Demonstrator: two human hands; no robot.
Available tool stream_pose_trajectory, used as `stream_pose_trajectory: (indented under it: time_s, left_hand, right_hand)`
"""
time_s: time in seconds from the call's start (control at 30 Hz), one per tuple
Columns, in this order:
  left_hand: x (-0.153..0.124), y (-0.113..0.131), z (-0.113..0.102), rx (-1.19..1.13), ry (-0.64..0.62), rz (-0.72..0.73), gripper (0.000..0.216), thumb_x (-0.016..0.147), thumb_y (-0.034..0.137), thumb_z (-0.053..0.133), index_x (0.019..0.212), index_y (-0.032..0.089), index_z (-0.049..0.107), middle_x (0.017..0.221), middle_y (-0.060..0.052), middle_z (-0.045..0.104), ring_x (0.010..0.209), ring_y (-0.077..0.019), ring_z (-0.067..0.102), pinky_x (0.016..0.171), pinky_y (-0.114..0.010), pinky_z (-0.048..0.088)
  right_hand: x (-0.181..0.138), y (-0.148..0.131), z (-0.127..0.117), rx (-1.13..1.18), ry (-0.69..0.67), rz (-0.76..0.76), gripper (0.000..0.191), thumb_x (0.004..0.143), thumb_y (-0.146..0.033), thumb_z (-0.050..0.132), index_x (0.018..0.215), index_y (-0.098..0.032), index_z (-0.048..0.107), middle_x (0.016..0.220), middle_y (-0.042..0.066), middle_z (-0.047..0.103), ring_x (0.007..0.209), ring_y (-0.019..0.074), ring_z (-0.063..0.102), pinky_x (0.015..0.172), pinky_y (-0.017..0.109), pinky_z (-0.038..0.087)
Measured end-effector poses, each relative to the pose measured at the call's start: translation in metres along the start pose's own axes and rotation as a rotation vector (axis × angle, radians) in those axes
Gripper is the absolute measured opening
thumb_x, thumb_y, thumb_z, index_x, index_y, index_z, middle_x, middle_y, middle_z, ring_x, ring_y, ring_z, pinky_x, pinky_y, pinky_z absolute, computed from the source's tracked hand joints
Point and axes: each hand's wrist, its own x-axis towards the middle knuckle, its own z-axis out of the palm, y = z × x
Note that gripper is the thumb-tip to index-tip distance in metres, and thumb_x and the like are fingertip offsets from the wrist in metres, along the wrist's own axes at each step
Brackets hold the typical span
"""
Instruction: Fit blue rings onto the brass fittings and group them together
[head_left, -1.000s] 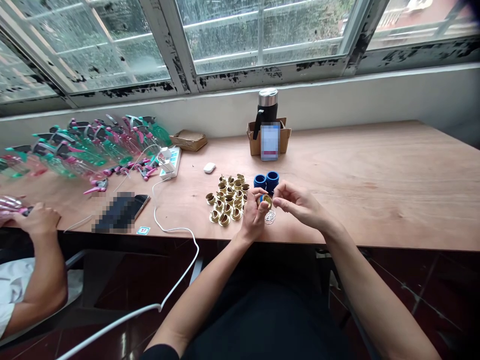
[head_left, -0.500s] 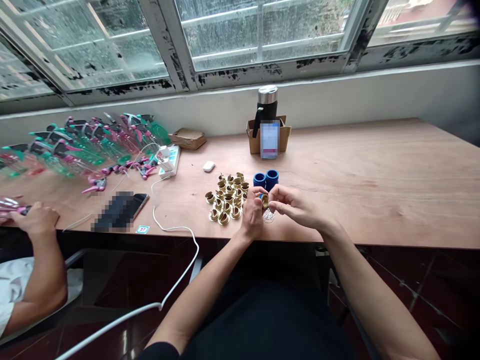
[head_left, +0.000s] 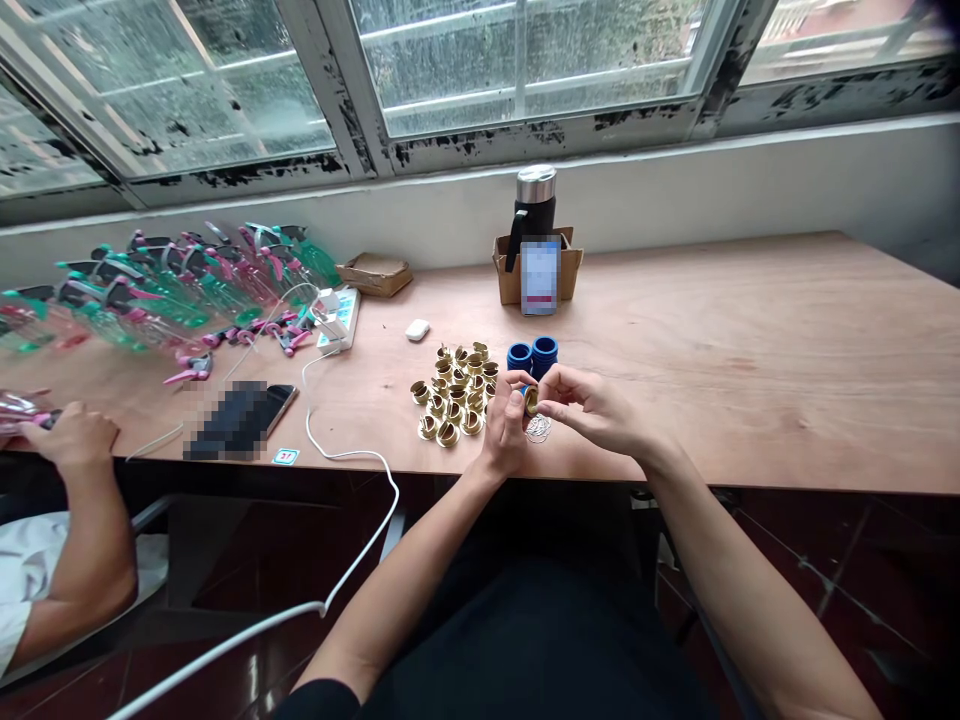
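Observation:
My left hand (head_left: 504, 425) is closed around a small gold cap with a blue part (head_left: 530, 400), held just above the table's front edge. My right hand (head_left: 592, 405) pinches the same piece from the right with thumb and fingers. Below the hands lies a little pile of thin wire springs (head_left: 537, 430). A cluster of several gold caps (head_left: 454, 395) sits to the left of my hands. Two short stacks of blue rings (head_left: 532, 355) stand just behind them.
Another person's hand (head_left: 71, 435) rests at the far left by pink and green spray bottles (head_left: 165, 290). A phone (head_left: 240, 420), power strip (head_left: 339, 318) with white cable, earbud case (head_left: 418, 329), and a box with a flask (head_left: 536, 255) stand on the wooden table (head_left: 750, 360).
The gold cap in my hands has turned from face-up to edge-on, and my right fingers have closed onto it. The camera has tipped slightly.

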Motion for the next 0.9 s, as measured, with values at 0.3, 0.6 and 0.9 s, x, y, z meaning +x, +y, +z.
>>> stream_pose_trajectory:
  time_s: [0.3,0.6,0.9]
  left_hand:
    - [0.001,0.004,0.0,0.008,-0.003,-0.02,0.036,0.11,0.056,0.038,0.115,0.024,0.054,0.069,0.006,0.046,0.055,-0.0118,0.037,0.055,-0.027,0.03]
    - [0.002,0.007,-0.001,0.027,0.007,-0.01,0.037,0.109,0.057,0.039,0.112,0.024,0.055,0.071,0.004,0.045,0.057,-0.0132,0.04,0.054,-0.028,0.032]
    - [-0.001,0.002,-0.003,-0.015,0.043,0.0,0.035,0.104,0.056,0.041,0.108,0.024,0.054,0.087,0.0,0.053,0.067,-0.0152,0.048,0.06,-0.029,0.041]
  right_hand:
    - [0.0,0.003,-0.001,-0.103,0.029,-0.012,0.023,0.102,-0.041,0.07,0.094,-0.022,0.061,0.082,0.0,0.063,0.069,0.0153,0.055,0.062,0.031,0.045]
    - [0.001,0.008,0.004,-0.253,0.041,-0.125,0.014,0.101,-0.027,0.067,0.09,-0.023,0.058,0.079,0.001,0.063,0.068,0.0159,0.056,0.062,0.031,0.048]
    - [-0.001,0.004,0.012,-0.337,0.033,-0.193,0.016,0.099,-0.027,0.068,0.089,-0.024,0.057,0.08,0.001,0.065,0.067,0.017,0.059,0.062,0.032,0.05]
